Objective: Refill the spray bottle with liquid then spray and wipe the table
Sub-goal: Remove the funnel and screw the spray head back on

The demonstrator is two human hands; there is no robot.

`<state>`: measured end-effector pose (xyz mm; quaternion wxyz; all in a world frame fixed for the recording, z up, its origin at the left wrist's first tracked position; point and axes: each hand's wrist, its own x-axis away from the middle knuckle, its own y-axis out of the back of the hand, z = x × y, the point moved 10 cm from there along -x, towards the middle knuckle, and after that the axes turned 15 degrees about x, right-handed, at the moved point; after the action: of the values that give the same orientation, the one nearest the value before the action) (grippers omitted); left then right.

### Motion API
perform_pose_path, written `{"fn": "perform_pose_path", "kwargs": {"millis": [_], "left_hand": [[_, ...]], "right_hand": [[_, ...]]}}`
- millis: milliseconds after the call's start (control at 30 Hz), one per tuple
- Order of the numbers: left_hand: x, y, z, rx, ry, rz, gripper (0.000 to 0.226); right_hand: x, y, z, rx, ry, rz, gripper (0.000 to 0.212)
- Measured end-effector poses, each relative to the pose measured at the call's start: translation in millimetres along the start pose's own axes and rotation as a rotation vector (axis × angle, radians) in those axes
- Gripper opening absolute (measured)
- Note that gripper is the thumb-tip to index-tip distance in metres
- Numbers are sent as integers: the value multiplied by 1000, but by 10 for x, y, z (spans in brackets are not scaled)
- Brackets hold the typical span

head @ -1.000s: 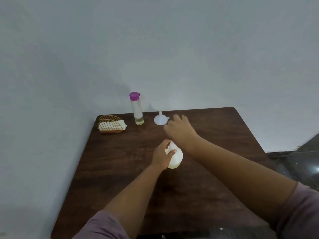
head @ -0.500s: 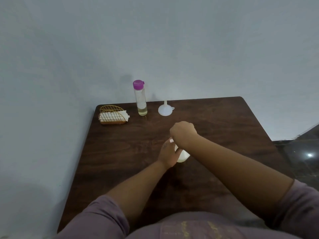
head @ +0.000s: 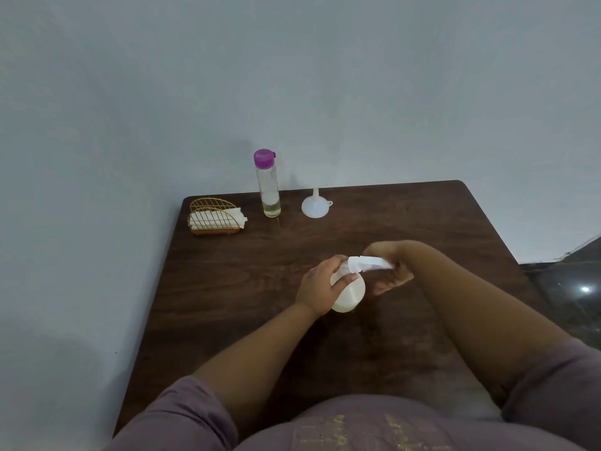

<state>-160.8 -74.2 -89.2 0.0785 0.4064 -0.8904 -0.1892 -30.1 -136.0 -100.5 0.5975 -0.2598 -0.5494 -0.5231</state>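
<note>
At table [head: 227, 304] centre, the spray bottle [head: 349, 292] is gripped by the left hand [head: 320, 284]; its spray head [head: 369, 264], at 3 o'clock, is pinched by the right hand [head: 392, 268]. Opening is judged underway; next the funnel [head: 314, 208], at 12 o'clock, is needed.

A table [head: 227, 288] is set against a wall [head: 292, 76]. Along the far edge of the table three things are lined up: a wire holder [head: 214, 217] with napkins [head: 239, 213] in it at the left corner, a tall bottle [head: 269, 183] just to its right, and a funnel [head: 314, 206] right of that. In the middle of the table a spray bottle [head: 349, 292] is held by the left hand [head: 320, 284], and its spray head [head: 369, 264] is held to the right by the right hand [head: 392, 266]
</note>
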Motion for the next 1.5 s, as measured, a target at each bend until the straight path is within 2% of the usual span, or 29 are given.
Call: {"fn": "perform_pose_path", "kwargs": {"millis": [100,200,233,333,400,467,533,600,667,733,867,967,1000,1067,1100,1133,1200,1233,1267,1333,1367,1433,1500], "left_hand": [[-14,18,-10,-15,-26,-21,45],[22,21,-47,-17,-74,-65,39],[33,22,-49,-2,-79,-76,35],[15,37,30,53,12,-89,34],[-10,40,32,41,41,-62,39],[-35,25,49,25,53,-23,43],[-30,13,90,31,88,-3,50],[-13,7,115,27,108,-10,62],[1,9,120,46,98,-25,65],[6,14,102,60,84,-30,60],[16,-12,38,17,18,-24,49],[20,11,14,4,-14,-45,37],[17,9,12,-3,-17,-40,37],[21,-10,34,-4,-1,-29,38],[26,-15,50,9,15,-30,39],[33,-14,56,32,26,-34,38],[45,-1,74,85,35,-54,32],[44,6,94,99,41,-64,31],[45,12,108,108,52,-69,32],[49,-4,147,129,81,-62,32],[49,-7,153,143,91,-59,29],[58,-7,140,174,81,-61,28],[76,3,102,180,55,-66,44]], "right_hand": [[16,21,28,-182,80,-63,34],[191,190,332,-127,209,-243,34],[298,187,481,-85,278,-248,39],[585,-20,753,251,436,-134,45],[646,-10,740,550,445,-222,39],[673,96,697,614,447,-338,36],[627,130,642,497,501,-339,32],[506,134,521,170,503,-268,34],[387,97,377,-110,449,-212,43],[354,51,291,-226,407,-218,48],[341,9,153,-278,348,-399,54],[377,-2,186,-168,339,-572,61],[400,-23,192,-128,317,-551,63],[405,-99,155,-118,270,-382,72],[413,-113,148,-117,289,-308,78],[441,-62,175,-47,352,-314,87],[607,135,317,312,541,-578,101],[686,148,419,467,652,-699,99],[728,113,503,544,756,-761,87],[768,41,574,481,866,-771,48],[767,34,578,445,880,-800,35],[777,-1,556,434,858,-896,23],[796,-46,497,430,789,-1016,13]]}}
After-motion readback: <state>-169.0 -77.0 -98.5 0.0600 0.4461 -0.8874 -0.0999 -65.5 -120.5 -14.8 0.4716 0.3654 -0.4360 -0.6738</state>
